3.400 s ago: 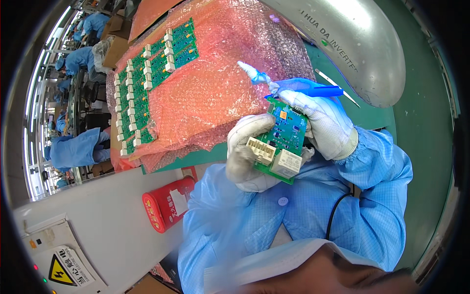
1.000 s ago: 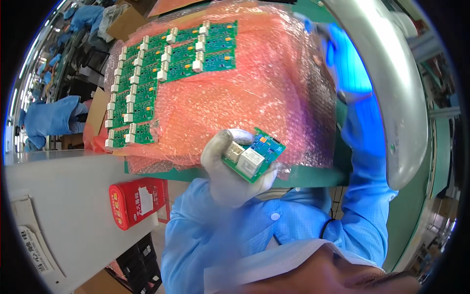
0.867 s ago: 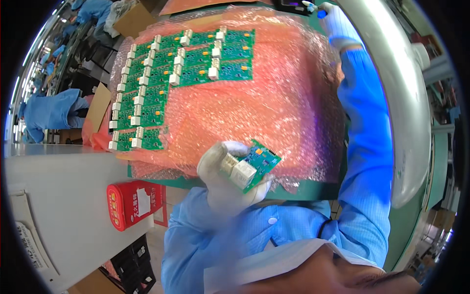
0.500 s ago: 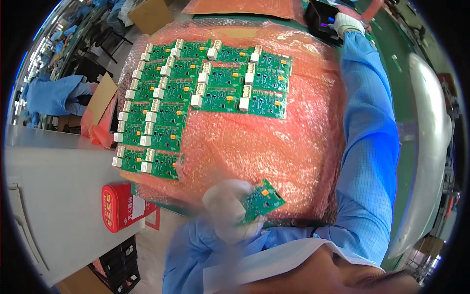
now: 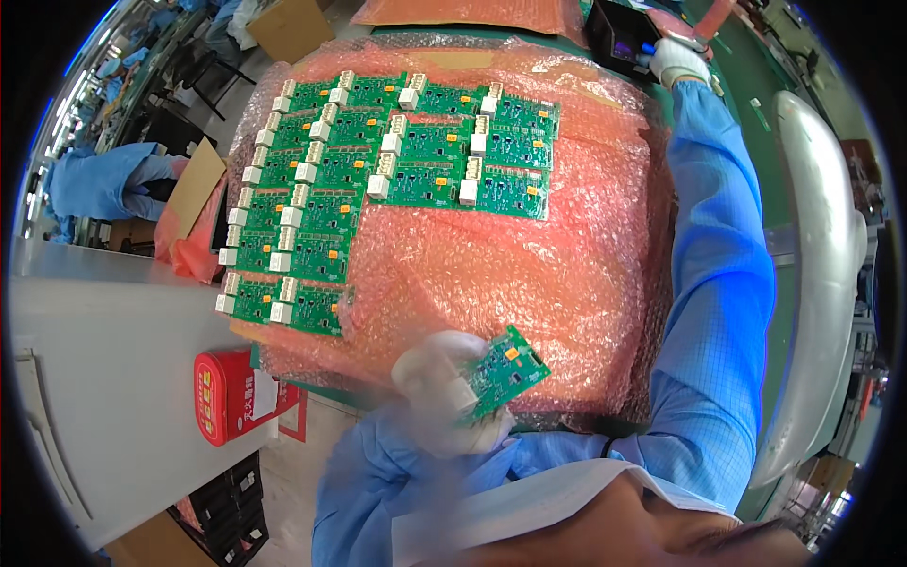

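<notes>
My left hand [image 5: 444, 392], in a white glove, is closed on a green circuit board [image 5: 510, 370], held tilted above the near edge of the pink bubble wrap [image 5: 472, 274]. The board's white connector lies by my fingers. At the far right, my right hand [image 5: 678, 62], also gloved, is at the rim of a black bin [image 5: 614, 40]. Blue shows at its fingertips, which are drawn close together; whatever they hold is too small to make out. Several like circuit boards [image 5: 326, 180] with white connectors lie in rows on the wrap's left and far parts.
A red box [image 5: 227, 397] stands at the left by a grey surface [image 5: 104, 378]. More pink wrap [image 5: 472, 14] lies beyond the mat. A pale curved object [image 5: 812, 283] runs along the right. Another person in blue [image 5: 104, 184] bends at the far left.
My right hand has drawn back slightly from the black bin toward the right, its fingertips closer together. My left hand still holds the circuit board, raised and turned a little.
</notes>
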Demonstrator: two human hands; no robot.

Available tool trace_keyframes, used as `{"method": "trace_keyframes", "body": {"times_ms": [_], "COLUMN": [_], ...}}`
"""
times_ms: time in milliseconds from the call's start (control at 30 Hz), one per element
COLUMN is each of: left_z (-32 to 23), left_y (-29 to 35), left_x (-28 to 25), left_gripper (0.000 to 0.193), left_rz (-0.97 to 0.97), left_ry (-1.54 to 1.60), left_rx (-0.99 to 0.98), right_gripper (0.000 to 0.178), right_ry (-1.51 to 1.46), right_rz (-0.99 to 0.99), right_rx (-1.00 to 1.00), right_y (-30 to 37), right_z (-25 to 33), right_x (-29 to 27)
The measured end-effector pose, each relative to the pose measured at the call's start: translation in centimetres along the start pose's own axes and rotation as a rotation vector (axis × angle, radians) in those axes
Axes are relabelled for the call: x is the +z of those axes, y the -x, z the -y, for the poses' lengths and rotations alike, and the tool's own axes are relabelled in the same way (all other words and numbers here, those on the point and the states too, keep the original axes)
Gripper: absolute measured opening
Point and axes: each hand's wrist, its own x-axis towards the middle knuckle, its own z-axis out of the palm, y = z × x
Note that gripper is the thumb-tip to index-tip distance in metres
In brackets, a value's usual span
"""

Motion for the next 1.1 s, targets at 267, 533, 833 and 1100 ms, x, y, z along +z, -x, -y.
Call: {"method": "trace_keyframes", "body": {"times_ms": [267,533,833,1100], "left_z": [-1.9,-4.1,-3.6,-2.4], "left_y": [0.3,1.8,6.9,9.8], "left_x": [0.1,5.2,11.2,14.2], "left_gripper": [0.096,0.086,0.078,0.072], "left_rz": [0.273,0.316,0.470,0.514], "left_ry": [-0.162,-0.226,-0.266,-0.350], "left_rx": [0.230,0.335,0.420,0.517], "right_gripper": [0.028,0.022,0.041,0.051], "right_ry": [-0.272,-0.528,-0.662,-0.666], "right_rz": [-0.022,-0.192,-0.341,-0.145], "right_rx": [0.100,-0.002,-0.477,-0.339], "right_y": [3.5,10.7,44.4,59.5], "right_z": [-0.6,-2.1,-6.6,-10.0], "right_x": [0.7,-2.1,-9.7,-7.5]}}
